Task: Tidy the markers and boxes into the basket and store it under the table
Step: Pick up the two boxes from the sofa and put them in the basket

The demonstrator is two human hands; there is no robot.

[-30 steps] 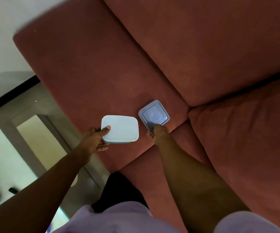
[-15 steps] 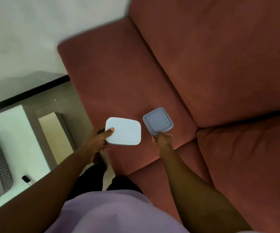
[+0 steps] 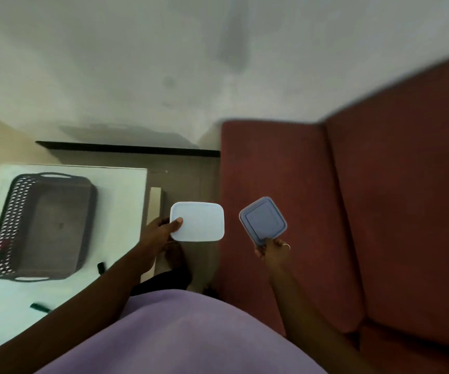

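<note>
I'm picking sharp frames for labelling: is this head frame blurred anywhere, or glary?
Head view: sofa edge and markers smeared by motion; white box and blue box fairly crisp; table washed pale; basket readable.

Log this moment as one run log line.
left hand: holds white box | right hand: holds blue box | basket: on table

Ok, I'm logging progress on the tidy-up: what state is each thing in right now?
Light box: lid on, held in left hand.
Blue box: lid on, held in right hand.
Basket: on the table, looks empty.
Green marker: lying loose on the table.
</note>
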